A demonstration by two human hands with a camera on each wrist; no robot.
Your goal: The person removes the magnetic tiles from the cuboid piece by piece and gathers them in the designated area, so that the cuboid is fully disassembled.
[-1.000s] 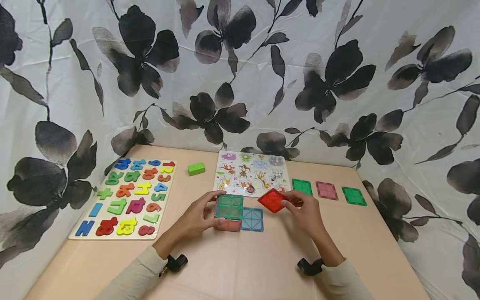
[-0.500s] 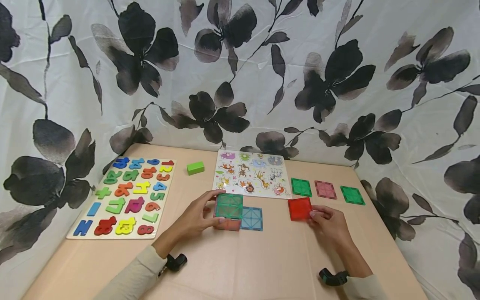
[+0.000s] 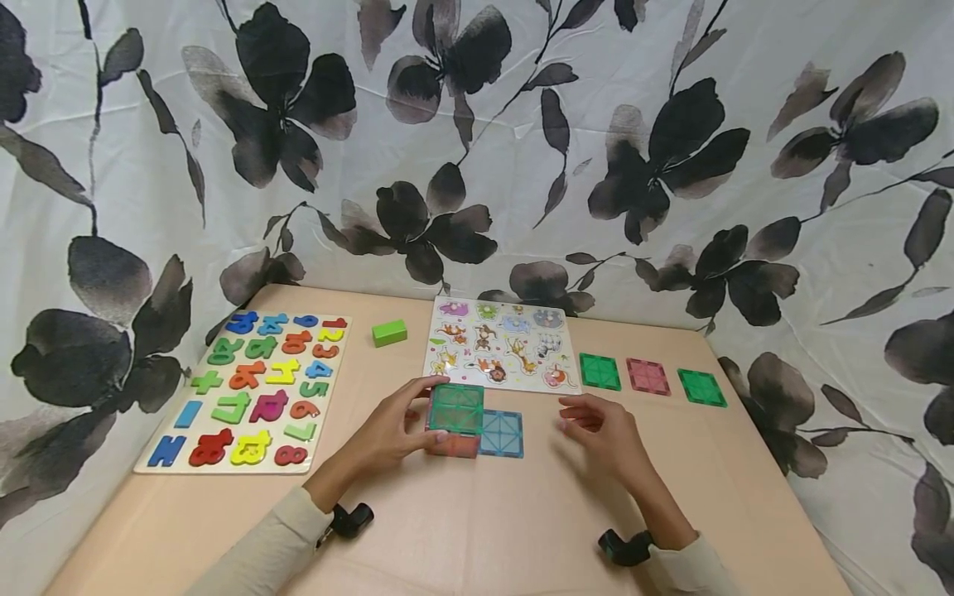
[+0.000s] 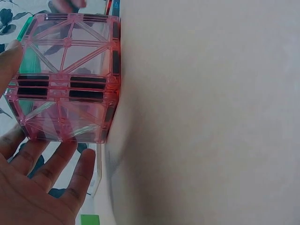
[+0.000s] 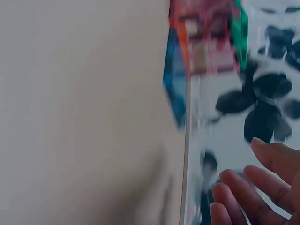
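In the head view, my left hand holds a small box of see-through magnetic tiles between thumb and fingers. Its top tile is green, and pink walls with black magnet strips show in the left wrist view, where the fingers touch one side. A blue magnetic tile lies flat against the box's right side. My right hand hovers right of the blue tile, fingers loosely bent, and the right wrist view shows nothing in its grasp. No loose red tile is in sight.
Two green magnetic tiles, one nearer and one farther right, flank a pink tile. Behind the box lies an animal puzzle board. A letter-and-number board is at left, with a green block behind.
My right hand carried the red tile to the right, then came back left without it; the red tile is out of sight now. The left hand and box have stayed put.
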